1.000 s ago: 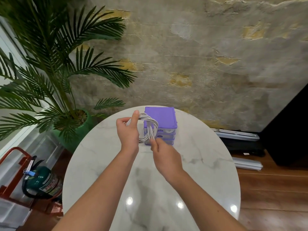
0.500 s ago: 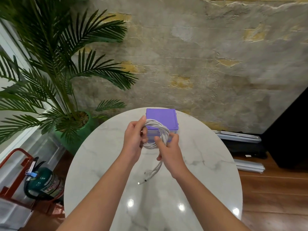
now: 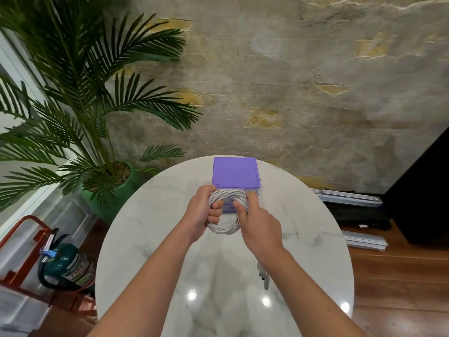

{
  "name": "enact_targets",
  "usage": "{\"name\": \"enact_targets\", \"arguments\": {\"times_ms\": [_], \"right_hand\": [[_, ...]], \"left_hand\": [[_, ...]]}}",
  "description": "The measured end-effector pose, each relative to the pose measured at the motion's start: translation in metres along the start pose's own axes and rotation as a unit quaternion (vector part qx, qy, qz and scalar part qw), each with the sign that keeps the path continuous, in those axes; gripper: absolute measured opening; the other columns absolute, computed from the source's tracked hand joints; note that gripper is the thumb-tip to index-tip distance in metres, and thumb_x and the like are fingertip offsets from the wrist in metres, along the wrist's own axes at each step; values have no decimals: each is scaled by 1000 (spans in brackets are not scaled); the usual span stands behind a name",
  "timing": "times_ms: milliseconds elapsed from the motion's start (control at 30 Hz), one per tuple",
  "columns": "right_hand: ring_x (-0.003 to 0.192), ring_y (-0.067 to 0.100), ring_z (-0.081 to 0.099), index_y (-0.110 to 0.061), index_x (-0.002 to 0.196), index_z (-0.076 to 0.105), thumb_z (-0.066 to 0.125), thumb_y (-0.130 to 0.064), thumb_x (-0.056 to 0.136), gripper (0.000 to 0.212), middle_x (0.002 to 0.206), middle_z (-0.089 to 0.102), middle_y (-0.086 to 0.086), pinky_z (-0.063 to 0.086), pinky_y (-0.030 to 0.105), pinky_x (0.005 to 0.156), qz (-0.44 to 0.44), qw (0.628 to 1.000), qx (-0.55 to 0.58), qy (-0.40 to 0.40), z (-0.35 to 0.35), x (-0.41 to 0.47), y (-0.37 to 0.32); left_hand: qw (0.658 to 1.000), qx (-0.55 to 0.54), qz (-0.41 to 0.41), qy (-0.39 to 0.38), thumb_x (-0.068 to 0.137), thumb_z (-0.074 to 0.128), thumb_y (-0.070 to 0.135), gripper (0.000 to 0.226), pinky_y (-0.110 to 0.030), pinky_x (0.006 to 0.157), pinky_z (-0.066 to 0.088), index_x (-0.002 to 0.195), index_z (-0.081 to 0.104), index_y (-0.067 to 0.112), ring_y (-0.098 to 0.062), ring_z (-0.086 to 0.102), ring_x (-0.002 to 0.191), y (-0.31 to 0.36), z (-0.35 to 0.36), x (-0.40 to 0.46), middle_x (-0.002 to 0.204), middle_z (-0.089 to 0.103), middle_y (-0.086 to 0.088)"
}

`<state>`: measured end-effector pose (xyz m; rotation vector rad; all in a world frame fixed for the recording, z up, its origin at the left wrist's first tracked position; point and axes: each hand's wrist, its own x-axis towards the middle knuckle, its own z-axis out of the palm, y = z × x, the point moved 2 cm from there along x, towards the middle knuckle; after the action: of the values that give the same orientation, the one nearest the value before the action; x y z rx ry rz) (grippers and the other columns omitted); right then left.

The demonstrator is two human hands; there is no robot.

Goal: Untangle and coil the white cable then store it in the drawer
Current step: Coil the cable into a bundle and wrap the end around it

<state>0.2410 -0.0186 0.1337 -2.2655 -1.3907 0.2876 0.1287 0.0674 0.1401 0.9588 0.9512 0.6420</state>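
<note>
Gripped from both sides: white cable coil [image 3: 228,212] held upright above the round marble table [image 3: 145,239], left hand [image 3: 201,212] curled round its left arc with fingers hooked through the loop, right hand [image 3: 257,224] pinching its right arc. Just behind the grip, purple drawer unit [image 3: 234,172], front partly hidden by the coil. Below the right forearm, blurred loose cable end [image 3: 263,276] over the tabletop.

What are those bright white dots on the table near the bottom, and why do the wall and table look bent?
Head view: the dots are ceiling-light glare on the glossy marble table; the wide-angle lens bows the edges; the cable's loose end is motion-blurred, the coil sharp.
</note>
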Motion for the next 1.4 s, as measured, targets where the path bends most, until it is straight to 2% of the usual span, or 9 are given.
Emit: {"name": "enact_targets", "arguments": {"times_ms": [200,400,567,733,900,1000,1067,1267,1400], "right_hand": [[90,32,66,-20,116,51,17,-49,103,46,100,70,6,36,32,63,-95,984,-149,-33,-8,6,8],[90,24,65,-27,113,54,33,-62,96,44,98,70,-4,40,32,65,-111,989,-92,-27,-6,4,13],[97,24,65,-27,129,45,47,-49,97,39,114,67,-8,46,34,72,-89,995,-39,5,-6,0,12],[62,25,64,-18,85,57,72,-40,83,26,75,69,-4,41,30,49,-151,982,-34,107,1,-3,14],[78,22,60,-20,92,49,55,-42,95,24,90,61,-6,49,37,60,-105,992,3,63,10,-7,19],[79,19,58,-27,98,44,49,-44,97,18,94,58,-11,50,38,68,-64,995,67,22,13,-8,21],[86,17,61,-31,113,44,43,-45,98,20,101,61,-15,51,37,73,-45,993,111,-13,14,-8,19],[94,27,62,-24,121,55,34,-37,103,30,108,66,-1,50,38,78,-96,992,78,-11,12,-2,18],[98,21,59,-32,134,51,36,-40,103,36,118,52,-6,50,35,77,-83,993,79,3,12,1,23]], "left_hand": [[958,256,111,71,103,34,42,24,-22,42,26,103,41,19,-10,31,46,-11,-6,1,62,41,3],[986,144,70,40,100,42,49,30,-22,42,21,93,46,20,-8,27,46,-21,-9,-6,59,37,7],[984,151,86,38,99,48,42,21,-20,41,23,99,49,21,-9,28,46,-26,-9,-10,65,39,3],[961,243,113,75,96,53,43,17,-24,45,31,93,53,26,-15,34,51,-34,-16,-9,69,48,-1],[968,226,84,73,83,71,46,34,-18,42,34,104,59,21,-5,42,44,-33,-14,-13,65,51,8],[983,160,57,68,80,77,38,40,-22,41,31,108,60,16,-8,38,46,-32,-11,-12,60,49,6],[994,89,39,54,82,76,32,39,-21,39,26,111,61,11,-9,32,43,-30,-9,-10,54,42,6],[999,37,28,8,93,62,34,27,-18,38,23,102,58,9,-8,24,44,-24,-7,-11,53,36,8],[982,-164,-58,-71,102,41,34,31,-21,43,36,114,56,10,-12,36,47,-28,-12,-10,63,48,-5]]}}
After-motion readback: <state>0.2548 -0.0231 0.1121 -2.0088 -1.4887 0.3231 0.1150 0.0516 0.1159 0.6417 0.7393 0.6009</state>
